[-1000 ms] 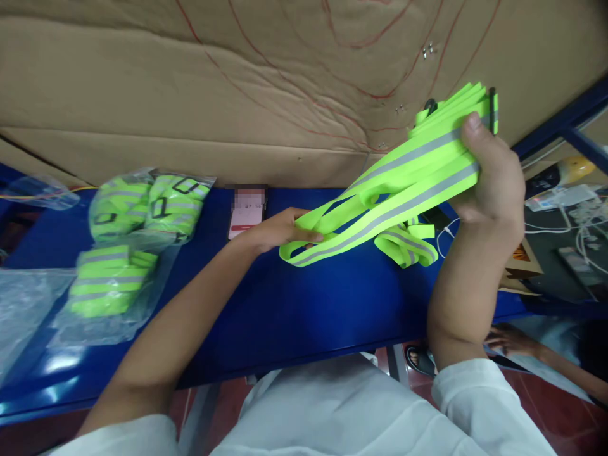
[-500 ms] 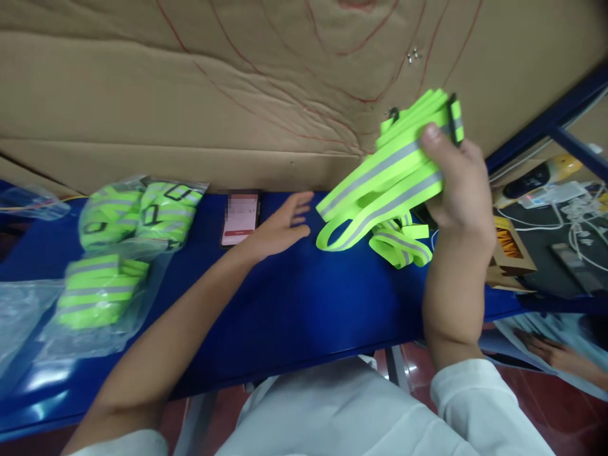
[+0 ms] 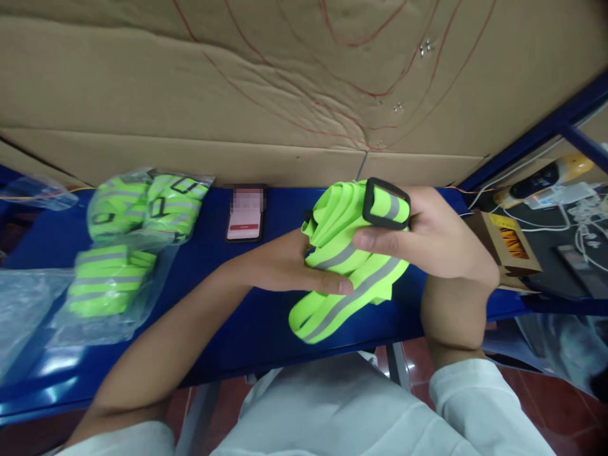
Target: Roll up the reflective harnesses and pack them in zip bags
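Note:
A folded neon-yellow reflective strap (image 3: pixel 339 212) with grey stripes is held up over the blue table. Its black plastic buckle (image 3: pixel 387 202) faces up at the top right of the bundle. My right hand (image 3: pixel 418 244) grips the bundle from the right, thumb pressed on the layers just below the buckle. From the left, my left hand (image 3: pixel 294 269) is closed around the lower layers, its thumb lying across a striped band and its fingers hidden behind. A loop of the strap hangs down below both hands.
On the blue table (image 3: pixel 228 329), a phone (image 3: pixel 246 215) lies behind my left forearm. Bagged reflective straps (image 3: pixel 173 206) and a strap bundle on a clear bag (image 3: pixel 107 282) are at the left. A cardboard box (image 3: pixel 510 244) and cables (image 3: pixel 586 221) stand at the right; a cardboard wall (image 3: pixel 237 82) rises behind.
My right hand has brought the strap bundle left and down, turning its buckle upward. My left hand, open and apart before, has moved onto the bundle and closed on it.

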Tool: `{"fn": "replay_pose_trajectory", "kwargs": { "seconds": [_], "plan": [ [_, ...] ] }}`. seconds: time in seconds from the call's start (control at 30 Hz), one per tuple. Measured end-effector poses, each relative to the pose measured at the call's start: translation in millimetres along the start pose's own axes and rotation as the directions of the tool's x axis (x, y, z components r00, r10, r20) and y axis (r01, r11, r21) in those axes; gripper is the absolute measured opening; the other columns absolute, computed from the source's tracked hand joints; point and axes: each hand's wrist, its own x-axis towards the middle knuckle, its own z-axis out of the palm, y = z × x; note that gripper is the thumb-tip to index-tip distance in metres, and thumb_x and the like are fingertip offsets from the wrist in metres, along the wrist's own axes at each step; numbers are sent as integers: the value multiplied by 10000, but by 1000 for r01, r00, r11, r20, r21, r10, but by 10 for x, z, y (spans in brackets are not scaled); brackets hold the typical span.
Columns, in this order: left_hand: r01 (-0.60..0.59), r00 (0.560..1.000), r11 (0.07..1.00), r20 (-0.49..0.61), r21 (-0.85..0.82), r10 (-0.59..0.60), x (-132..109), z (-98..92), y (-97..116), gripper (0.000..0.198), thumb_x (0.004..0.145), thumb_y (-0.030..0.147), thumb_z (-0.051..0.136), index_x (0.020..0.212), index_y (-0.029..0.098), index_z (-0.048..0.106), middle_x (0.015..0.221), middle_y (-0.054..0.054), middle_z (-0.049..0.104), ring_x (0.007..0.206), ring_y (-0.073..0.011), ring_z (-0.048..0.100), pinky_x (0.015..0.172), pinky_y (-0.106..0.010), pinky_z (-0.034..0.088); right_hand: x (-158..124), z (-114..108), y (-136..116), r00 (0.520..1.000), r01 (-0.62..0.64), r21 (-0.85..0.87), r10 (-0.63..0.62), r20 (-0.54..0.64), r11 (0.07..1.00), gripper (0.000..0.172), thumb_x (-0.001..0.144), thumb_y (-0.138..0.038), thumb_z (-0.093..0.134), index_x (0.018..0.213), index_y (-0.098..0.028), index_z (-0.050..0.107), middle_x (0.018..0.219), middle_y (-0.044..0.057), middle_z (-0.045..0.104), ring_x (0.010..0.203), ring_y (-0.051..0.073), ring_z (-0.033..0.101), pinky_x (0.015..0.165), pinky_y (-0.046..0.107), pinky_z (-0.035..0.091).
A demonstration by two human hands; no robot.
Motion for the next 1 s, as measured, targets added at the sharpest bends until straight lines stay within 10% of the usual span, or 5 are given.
{"fn": "replay_pose_trajectory", "kwargs": {
  "seconds": [0.33, 0.53, 1.0],
  "plan": [
    [-20, 992, 991, -121, 132, 36, 53, -13, -4, 565, 718, 514, 833, 1199, 242, 714, 1164, -24, 750, 1155, -312, 664, 953, -350, 541, -8, 72, -34, 989, 142, -230, -147, -4, 963, 253, 849, -438, 810, 1021, -255, 784, 958, 9, 766, 875, 218, 710, 769, 311, 553],
    [0, 998, 974, 66, 227, -15, -28, -104, -7, 387, 844, 541, 739, 1032, 204, 748, 1025, -36, 759, 1091, -292, 681, 900, -320, 550, 12, 134, -13, 972, 188, -354, -225, -65, 916, 312, 889, -412, 778, 1187, -320, 760, 1193, 27, 753, 1073, 267, 715, 931, 376, 558],
    [-48, 999, 999, 23, 5, 48, 97, 91, -175, 426, 885, 483, 713, 1182, 178, 704, 1165, -60, 753, 1118, -265, 685, 921, -335, 570, 93, 161, 137, 991, 113, -170, -124, -56, 979, 353, 832, -424, 828, 1147, -275, 773, 1081, 25, 784, 966, 246, 732, 874, 377, 585]
  ]
}}
